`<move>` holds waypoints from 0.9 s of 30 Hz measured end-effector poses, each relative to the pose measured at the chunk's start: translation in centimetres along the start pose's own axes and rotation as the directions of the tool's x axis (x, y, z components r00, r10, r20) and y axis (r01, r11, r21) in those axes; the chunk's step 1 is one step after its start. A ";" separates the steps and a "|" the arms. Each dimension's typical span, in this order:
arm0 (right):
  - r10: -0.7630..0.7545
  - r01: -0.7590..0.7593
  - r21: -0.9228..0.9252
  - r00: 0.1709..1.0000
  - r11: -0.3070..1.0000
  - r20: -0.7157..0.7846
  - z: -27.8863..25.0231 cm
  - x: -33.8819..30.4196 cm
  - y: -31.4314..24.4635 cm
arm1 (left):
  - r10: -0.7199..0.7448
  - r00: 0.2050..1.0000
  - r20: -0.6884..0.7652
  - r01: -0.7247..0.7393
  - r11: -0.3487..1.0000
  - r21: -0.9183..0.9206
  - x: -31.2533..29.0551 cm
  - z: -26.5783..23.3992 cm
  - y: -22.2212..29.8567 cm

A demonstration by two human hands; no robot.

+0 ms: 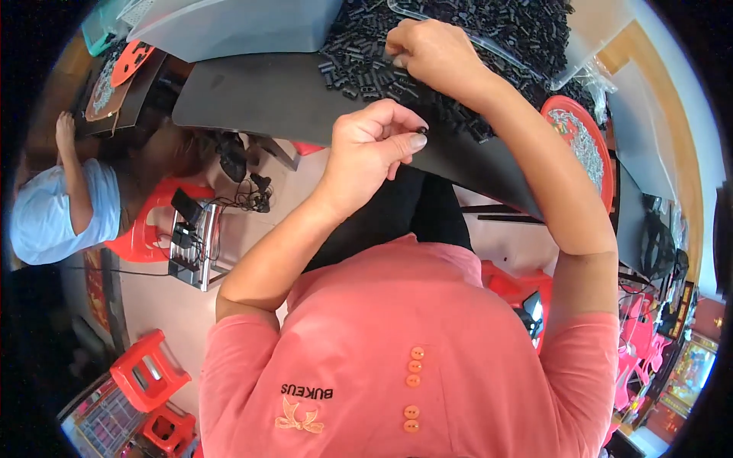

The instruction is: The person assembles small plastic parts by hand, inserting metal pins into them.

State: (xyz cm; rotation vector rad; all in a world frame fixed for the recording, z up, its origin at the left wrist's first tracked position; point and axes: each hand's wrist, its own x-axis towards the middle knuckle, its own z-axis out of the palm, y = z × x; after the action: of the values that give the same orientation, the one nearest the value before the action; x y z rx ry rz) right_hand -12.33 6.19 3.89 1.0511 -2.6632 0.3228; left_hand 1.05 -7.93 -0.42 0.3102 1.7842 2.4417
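Between the thumb and index finger of my left hand [370,145] is a small black plastic part [422,130], mostly covered by the fingertips. That hand is raised over the near edge of the dark table [244,95]. My right hand [437,57] is at a wide heap of small black plastic parts [363,72], its fingers curled in and closed. Whatever the right fingers may hold is hidden. Loose black parts also lie on the tabletop beneath my right wrist.
A translucent plastic bin [237,30] stands left of the heap. A red round tray [607,187] of small silvery metal parts is by my right forearm. Another person [69,210] sits at the far left, near a red stool [149,370] and a metal rack [198,252] with cables.
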 end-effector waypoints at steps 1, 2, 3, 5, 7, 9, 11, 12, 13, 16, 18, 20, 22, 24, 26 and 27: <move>0.009 -0.008 -0.019 0.999 1.000 0.039 0.3 0.3 0.0 | 0.002 1.000 -0.005 -0.002 1.000 -0.003 0.0 0.0 -0.1; 0.005 -0.004 -0.020 0.999 1.000 0.041 0.6 0.4 0.1 | 0.003 1.000 0.003 -0.003 1.000 0.006 0.0 0.0 -0.2; -0.027 0.028 -0.033 0.999 0.999 0.024 0.7 0.4 0.1 | 0.002 1.000 0.011 -0.002 1.000 0.015 0.0 0.0 -0.2; -0.059 0.059 -0.048 0.998 0.997 0.010 0.8 0.6 0.1 | 0.002 1.000 0.011 -0.003 1.000 0.029 -0.1 -0.1 -0.1; -0.043 0.047 -0.057 0.997 0.997 0.064 0.6 0.9 0.0 | 0.003 1.000 0.010 -0.004 0.999 0.043 0.0 -0.1 -0.2; -0.035 0.039 -0.062 0.997 0.997 0.065 0.6 0.9 -0.1 | 0.006 1.000 0.020 -0.007 0.999 0.043 0.0 -0.2 -0.2; -0.027 0.031 -0.066 0.998 0.997 0.063 0.7 0.9 -0.1 | 0.010 1.000 0.023 -0.011 0.999 0.049 0.0 -0.2 -0.1; -0.035 0.039 -0.067 0.998 0.997 0.051 0.8 0.9 0.1 | 0.013 1.000 0.026 -0.014 0.998 0.057 0.0 -0.2 -0.1; -0.043 0.046 -0.069 0.998 0.997 0.039 0.9 0.9 0.1 | 0.014 1.000 0.026 -0.015 0.998 0.059 0.0 -0.2 -0.1; -0.015 0.021 -0.089 0.997 0.996 0.075 0.9 0.9 0.0 | 0.008 0.999 0.032 -0.010 0.998 0.058 0.0 -0.1 -0.1; 0.006 0.000 -0.079 0.997 0.997 0.082 0.7 0.9 -0.2 | 0.014 1.000 0.024 -0.016 0.996 0.082 -0.1 -0.1 0.0; 0.029 -0.023 -0.070 0.996 0.997 0.089 0.7 1.0 -0.3 | 0.012 1.000 0.022 -0.014 0.996 0.089 0.0 0.0 0.0; 0.025 -0.020 -0.052 0.996 0.998 0.085 1.0 1.0 -0.4 | 0.011 1.000 0.017 -0.012 0.995 0.096 0.0 0.0 0.0; 0.018 -0.013 -0.063 0.997 0.998 0.077 1.2 1.0 -0.4 | -0.008 1.000 0.008 0.007 0.993 0.120 -0.1 0.0 0.1; 0.013 -0.007 -0.076 0.997 0.997 0.071 1.2 1.0 -0.3 | -0.005 1.000 0.010 0.004 0.993 0.120 -0.1 0.1 0.3; 0.018 -0.012 -0.082 0.997 0.997 0.075 1.3 1.0 -0.2 | -0.002 1.000 0.008 0.001 0.993 0.120 -0.1 0.1 0.4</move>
State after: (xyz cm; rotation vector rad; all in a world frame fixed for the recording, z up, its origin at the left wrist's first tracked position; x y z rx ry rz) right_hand -13.10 4.99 3.02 1.0384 -2.7271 0.1791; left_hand 1.17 -7.94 -0.06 0.3279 1.9315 2.3334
